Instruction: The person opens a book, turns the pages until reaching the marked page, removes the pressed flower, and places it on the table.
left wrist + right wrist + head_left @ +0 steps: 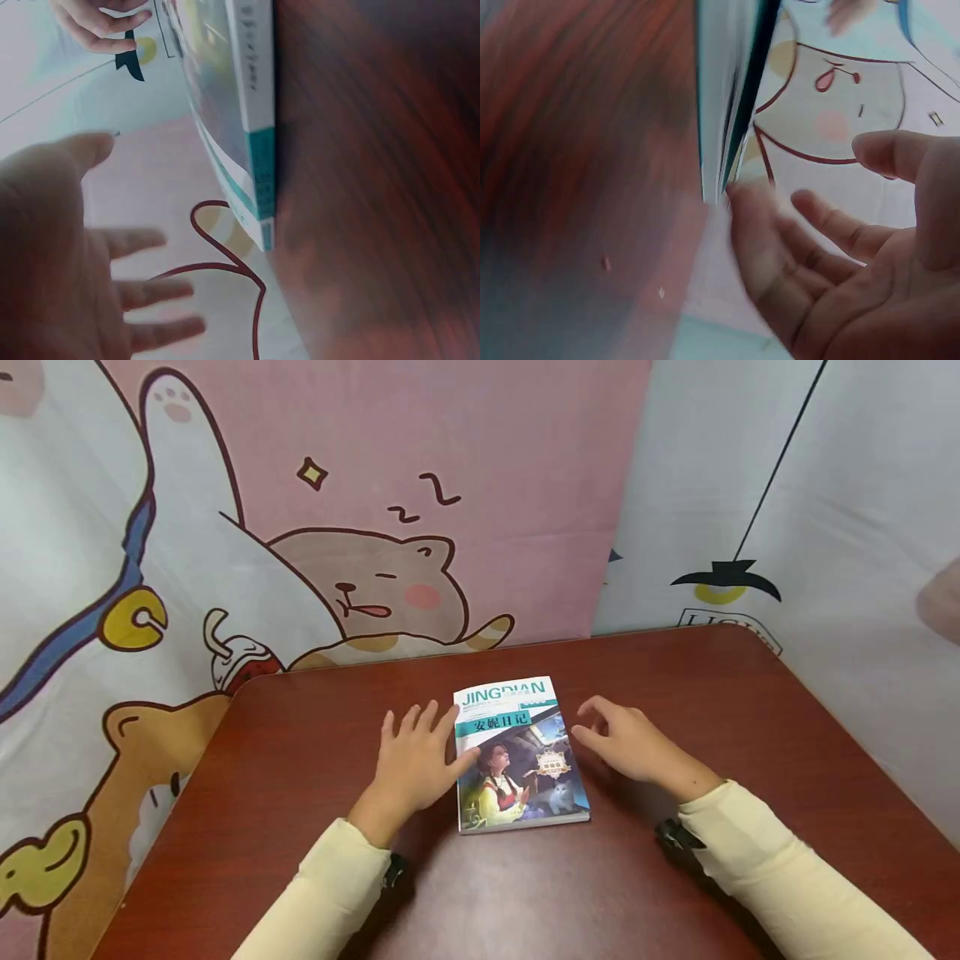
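A paperback book (517, 756) lies flat and closed on the brown table, its illustrated cover facing up. Beside its left edge is my left hand (416, 760), fingers spread, the thumb overlapping the cover's edge in the head view. The left wrist view shows the book's spine (253, 82) with the hand apart from it. My right hand (626, 739) hovers by the book's right edge, fingers loosely bent and nothing between them. In the right wrist view the page edges (724, 90) stand near the fingertips of that hand (855, 255).
The wooden table (300, 802) extends around the book on all sides. Behind it hangs a cloth with cartoon animals (375, 585), and a pale grey sheet (862, 527) covers the right side. Dark wrist straps (678, 835) sit at the cream sleeves.
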The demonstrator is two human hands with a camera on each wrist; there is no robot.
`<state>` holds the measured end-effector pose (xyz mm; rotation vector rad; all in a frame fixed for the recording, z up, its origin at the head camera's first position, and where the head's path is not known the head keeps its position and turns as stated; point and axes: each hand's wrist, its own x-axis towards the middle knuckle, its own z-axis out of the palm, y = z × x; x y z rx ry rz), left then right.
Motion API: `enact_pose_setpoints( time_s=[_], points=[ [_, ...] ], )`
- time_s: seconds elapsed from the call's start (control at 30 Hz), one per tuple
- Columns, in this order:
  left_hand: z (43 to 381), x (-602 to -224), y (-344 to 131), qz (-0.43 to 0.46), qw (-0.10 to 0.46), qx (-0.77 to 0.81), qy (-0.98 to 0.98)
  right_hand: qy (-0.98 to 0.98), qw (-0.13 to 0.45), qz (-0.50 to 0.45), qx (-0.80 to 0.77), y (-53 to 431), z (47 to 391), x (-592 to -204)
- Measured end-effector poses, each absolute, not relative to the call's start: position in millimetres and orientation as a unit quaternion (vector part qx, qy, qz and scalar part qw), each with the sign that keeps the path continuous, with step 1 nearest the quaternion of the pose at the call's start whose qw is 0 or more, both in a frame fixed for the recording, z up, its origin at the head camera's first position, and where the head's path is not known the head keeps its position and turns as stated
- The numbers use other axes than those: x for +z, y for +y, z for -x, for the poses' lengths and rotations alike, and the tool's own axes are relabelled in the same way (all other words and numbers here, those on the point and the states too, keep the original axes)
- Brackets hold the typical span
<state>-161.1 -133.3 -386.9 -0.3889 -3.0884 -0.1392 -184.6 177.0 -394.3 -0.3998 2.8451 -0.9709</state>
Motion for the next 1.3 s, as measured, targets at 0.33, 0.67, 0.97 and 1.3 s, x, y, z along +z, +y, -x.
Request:
enact_pose_setpoints(
  time_s=[0.33,0.67,0.97,1.3],
  points=[
    [141,-400,-111,0.249,-0.040,-0.031,-0.967,0.812,0.207,0.101,-0.537,189,184,-410],
    [133,-409,-93,0.275,-0.068,-0.037,-0.958,0.753,0.320,0.080,-0.569,193,184,-426],
    [138,-411,-93,0.269,-0.090,-0.061,-0.957,0.728,0.356,0.101,-0.576,195,189,-432],
    [151,-408,-97,0.263,-0.109,-0.096,-0.954,0.722,0.363,0.118,-0.576,195,201,-432]
  ],
)
